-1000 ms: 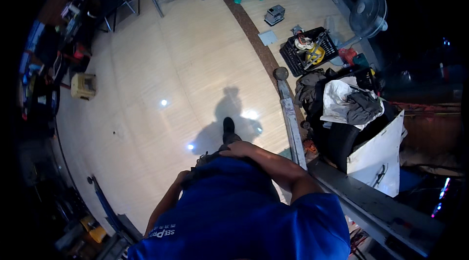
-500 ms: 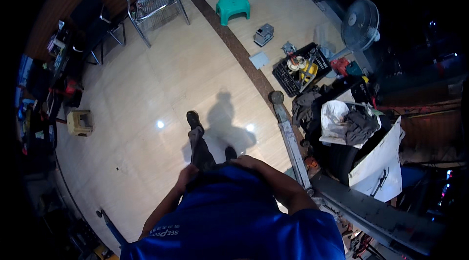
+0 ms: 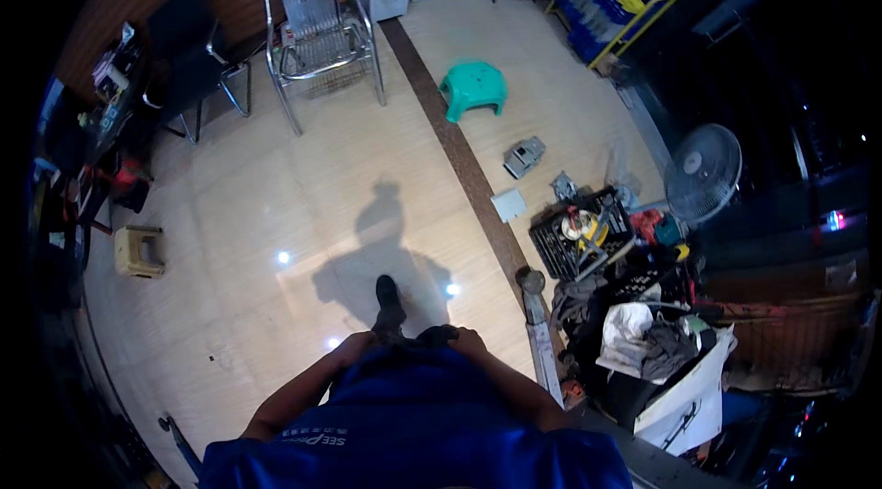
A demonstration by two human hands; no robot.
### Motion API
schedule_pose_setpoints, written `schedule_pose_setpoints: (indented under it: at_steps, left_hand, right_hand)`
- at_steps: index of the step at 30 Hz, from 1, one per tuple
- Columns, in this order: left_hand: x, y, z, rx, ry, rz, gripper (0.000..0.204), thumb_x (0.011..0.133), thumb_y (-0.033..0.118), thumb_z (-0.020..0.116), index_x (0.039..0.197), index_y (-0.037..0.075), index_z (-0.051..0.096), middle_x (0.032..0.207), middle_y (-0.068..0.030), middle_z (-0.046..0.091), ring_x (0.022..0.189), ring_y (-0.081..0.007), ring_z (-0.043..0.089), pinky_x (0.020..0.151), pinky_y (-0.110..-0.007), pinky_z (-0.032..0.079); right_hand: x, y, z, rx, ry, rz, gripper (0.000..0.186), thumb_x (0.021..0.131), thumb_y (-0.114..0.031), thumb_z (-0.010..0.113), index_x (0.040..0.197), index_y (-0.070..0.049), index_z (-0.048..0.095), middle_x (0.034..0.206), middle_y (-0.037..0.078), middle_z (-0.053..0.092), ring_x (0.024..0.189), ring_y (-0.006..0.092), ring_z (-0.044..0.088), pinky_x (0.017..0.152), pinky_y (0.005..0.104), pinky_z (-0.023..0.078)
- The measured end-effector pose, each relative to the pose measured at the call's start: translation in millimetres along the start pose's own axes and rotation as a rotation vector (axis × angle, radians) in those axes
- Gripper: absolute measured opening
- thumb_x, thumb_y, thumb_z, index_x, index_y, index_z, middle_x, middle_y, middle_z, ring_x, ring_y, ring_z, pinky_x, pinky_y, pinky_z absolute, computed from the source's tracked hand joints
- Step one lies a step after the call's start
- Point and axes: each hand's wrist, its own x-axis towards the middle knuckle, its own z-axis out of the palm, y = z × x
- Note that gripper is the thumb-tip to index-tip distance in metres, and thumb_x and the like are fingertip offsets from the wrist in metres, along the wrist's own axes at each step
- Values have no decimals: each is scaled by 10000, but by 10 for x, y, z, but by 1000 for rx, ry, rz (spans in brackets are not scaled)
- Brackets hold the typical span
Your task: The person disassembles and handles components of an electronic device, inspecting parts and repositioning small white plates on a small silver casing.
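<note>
Workshop-type rm, pale glossy floor (image 3: 230,213) w/ a dark strip (image 3: 459,167) running across it; light spots & the wearer's shadow fall on it.

Both hands are at the waist, by the front edge of the blue shirt (image 3: 404,425). L hand (image 3: 354,347): fingers look curled in at the shirt/dark trousers (image 3: 390,327) — fingertips hidden, so can't tell how far closed or if it has hold of any cloth. R hand (image 3: 469,343): same spot on the other side, bent inward, grip likewise can't be told. No tool or part shows in either. One dark shoe (image 3: 386,288) is out ahead of the hands.

Progress, as far as shows: handling of floor items looks un-begun, all of them well apart from both hands; nothing finished is visible.

Further out, R side: a grey lift-type arm (image 3: 544,356), a white bag (image 3: 625,335) on a heap, & a black crate (image 3: 549,257) w/ jumbled tools incl. a yellow one (image 3: 595,233). Fan (image 3: 703,174) just beyond. Past the crate — pale sheet (image 3: 508,205), grey metal part (image 3: 524,158), green stool (image 3: 475,87). Far L: beige stool (image 3: 140,252); metal chair (image 3: 317,16) at the back.
</note>
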Motion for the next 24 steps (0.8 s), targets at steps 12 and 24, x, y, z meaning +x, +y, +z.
schedule_pose_setpoints:
  at_steps: [12, 24]
  left_hand:
    - [972, 948, -1465, 167, -150, -15, 454, 854, 413, 572, 1044, 14, 674, 1070, -280, 643, 1020, -381, 628, 900, -453, 473]
    - [2468, 1301, -2639, 305, -66, -16, 380, 856, 352, 562, 1016, 23, 663, 996, -230, 663, 953, -362, 636, 829, -440, 495]
  right_hand:
    - [707, -499, -1093, 170, 176, -253, 248, 868, -220, 620, 1031, -35, 643, 967, 185, 681, 922, 339, 662, 809, 413, 526]
    - [2527, -1035, -2856, 41, -7, -237, 294, 768, -164, 599, 1027, -41, 667, 1039, 203, 669, 997, 363, 633, 881, 427, 502]
